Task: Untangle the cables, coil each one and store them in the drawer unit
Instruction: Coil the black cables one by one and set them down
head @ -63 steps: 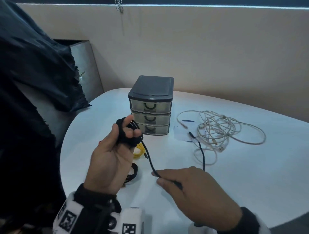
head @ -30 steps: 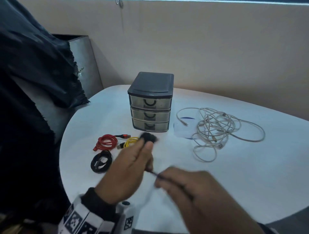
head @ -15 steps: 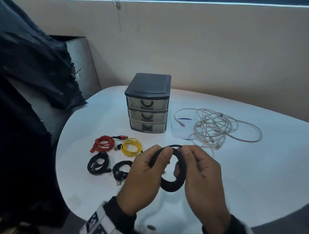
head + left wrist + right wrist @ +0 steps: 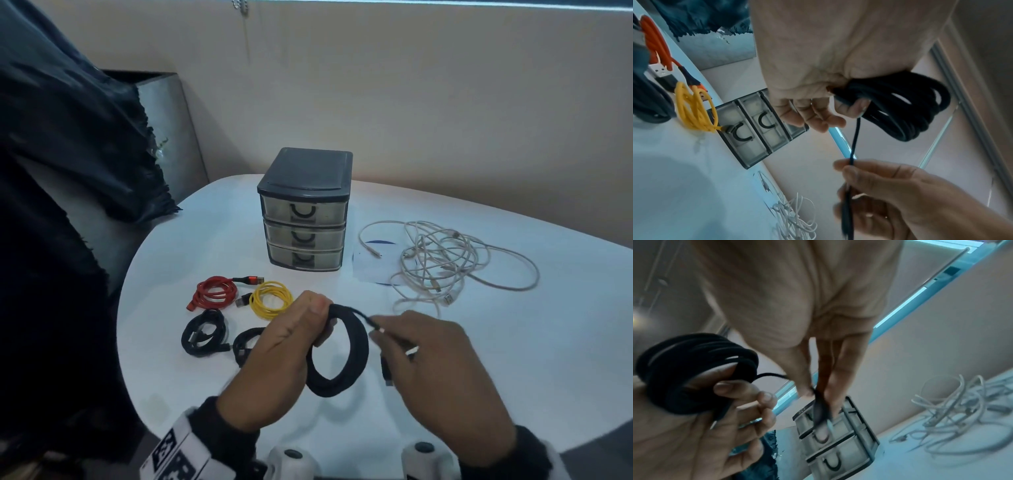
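Observation:
My left hand [image 4: 322, 322] grips a coiled black cable [image 4: 342, 356] above the table's near edge, thumb on top of the ring. To its right, my right hand [image 4: 376, 330] pinches the coil's loose end between thumb and fingers; the plug hangs below. The left wrist view shows the coil [image 4: 910, 110] under my left hand [image 4: 838, 100] and the taut strand running to my right hand [image 4: 846, 167]. The dark three-drawer unit [image 4: 305, 212] stands behind with all drawers closed. A tangle of white cables [image 4: 442, 263] lies to its right.
Coiled cables lie on the white table [image 4: 513, 359] left of my hands: red [image 4: 215, 291], yellow [image 4: 270, 299] and two black ones [image 4: 203, 332] [image 4: 246, 342]. Dark cloth [image 4: 68, 171] hangs at the left. A wall runs behind the table.
The black cable has been wound into a ring. Half a second ago both hands held the ring; now my right hand has come off it and pinches the loose end to the right.

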`<act>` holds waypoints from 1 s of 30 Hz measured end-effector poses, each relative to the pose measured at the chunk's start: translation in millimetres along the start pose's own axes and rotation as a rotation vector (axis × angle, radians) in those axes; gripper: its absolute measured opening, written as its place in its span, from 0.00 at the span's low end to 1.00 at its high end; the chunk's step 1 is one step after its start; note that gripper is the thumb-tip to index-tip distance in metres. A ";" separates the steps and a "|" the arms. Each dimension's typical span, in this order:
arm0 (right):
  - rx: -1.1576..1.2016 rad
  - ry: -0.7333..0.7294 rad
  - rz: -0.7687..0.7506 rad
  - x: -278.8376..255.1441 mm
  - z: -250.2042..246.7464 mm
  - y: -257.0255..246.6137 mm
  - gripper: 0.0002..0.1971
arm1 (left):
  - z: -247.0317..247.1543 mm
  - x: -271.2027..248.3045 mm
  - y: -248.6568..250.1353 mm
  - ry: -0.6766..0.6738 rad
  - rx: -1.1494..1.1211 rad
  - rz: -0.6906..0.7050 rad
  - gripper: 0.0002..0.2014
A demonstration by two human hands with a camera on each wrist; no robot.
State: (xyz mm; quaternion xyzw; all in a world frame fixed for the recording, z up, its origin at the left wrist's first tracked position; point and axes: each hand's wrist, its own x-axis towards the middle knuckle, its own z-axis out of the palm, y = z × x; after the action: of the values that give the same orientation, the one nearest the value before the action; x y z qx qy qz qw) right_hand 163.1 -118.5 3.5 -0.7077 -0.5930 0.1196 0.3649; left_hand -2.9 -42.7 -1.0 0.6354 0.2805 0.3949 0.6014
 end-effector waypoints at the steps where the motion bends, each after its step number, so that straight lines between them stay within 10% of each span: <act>1: 0.132 0.123 0.089 1.1 0.9 -3.3 0.06 | 1.1 0.5 -1.2 0.000 0.017 0.015 0.32; 3: 0.572 0.236 0.318 3.1 5.4 -11.9 0.04 | 4.9 1.2 -2.2 0.010 0.060 0.024 0.32; 8: 1.311 -0.017 0.621 1.8 15.9 -32.9 0.06 | 3.2 2.6 -3.8 0.086 0.118 -0.009 0.25; 16: 1.425 -0.243 0.574 -2.9 27.3 -31.0 0.25 | 0.9 3.4 -4.1 0.181 0.275 0.039 0.24; 20: 1.087 -0.275 0.454 -4.4 33.0 -31.5 0.32 | 10.4 -3.3 -4.5 0.208 0.374 0.095 0.23; 24: 0.744 -0.259 0.395 -6.6 29.4 -31.4 0.15 | -1.4 1.9 -5.5 0.323 0.286 0.054 0.23; 30: 0.735 -0.374 0.260 -9.7 17.9 -37.2 0.19 | -16.5 6.0 -7.3 0.334 0.355 0.037 0.24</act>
State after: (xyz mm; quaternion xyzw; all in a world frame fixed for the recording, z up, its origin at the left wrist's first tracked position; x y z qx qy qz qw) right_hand 121.7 -119.7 12.8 -0.5658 -0.4729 0.4938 0.4608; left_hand -12.7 -27.9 -7.8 0.6619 0.4294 0.4499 0.4184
